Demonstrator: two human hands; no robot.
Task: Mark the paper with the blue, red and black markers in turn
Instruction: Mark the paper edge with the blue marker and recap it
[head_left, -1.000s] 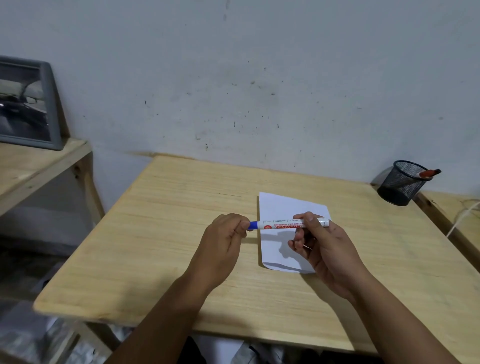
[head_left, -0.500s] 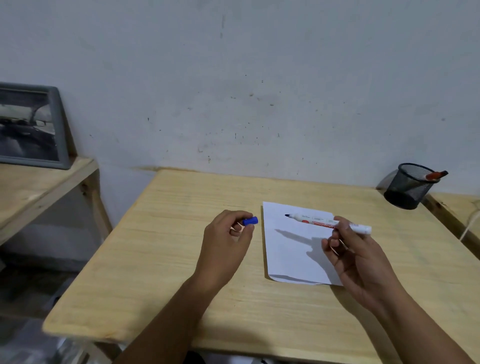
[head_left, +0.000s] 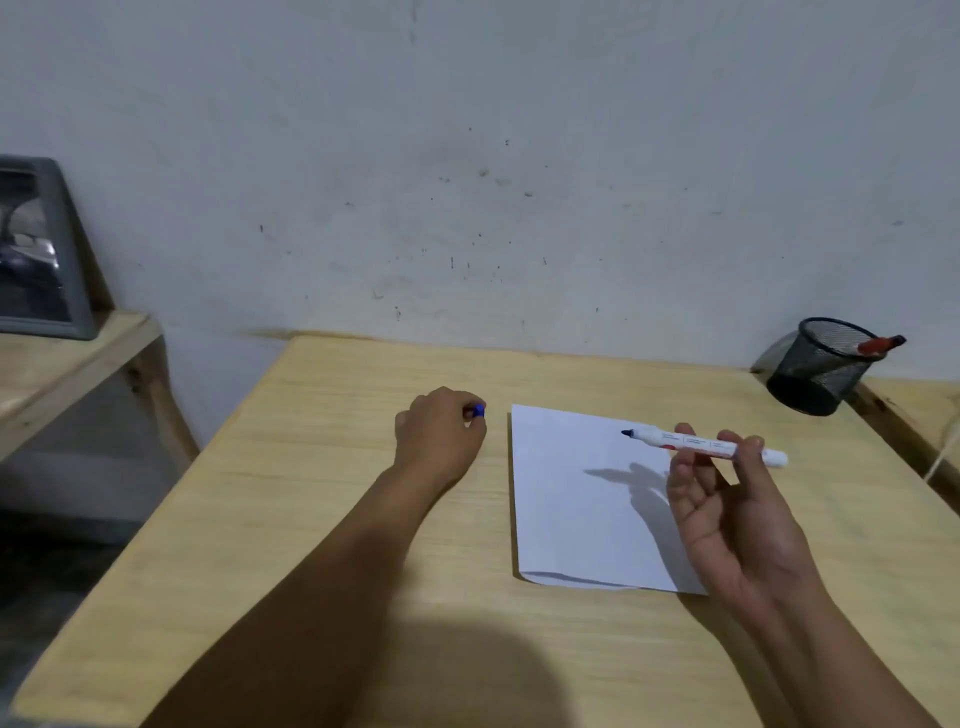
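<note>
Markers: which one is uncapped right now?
The blue marker in the right hand, tip bare above the paper. Its cap is in the left hand. The red marker sits capped in the mesh cup.

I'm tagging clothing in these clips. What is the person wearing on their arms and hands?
Nothing that shows. Both forearms are bare as far as the bottom edge of the picture, with no sleeve or cuff in view. The left hand and right hand wear no gloves, and no watch, bracelet or ring can be made out. Anything higher up the arms is out of view.
</note>
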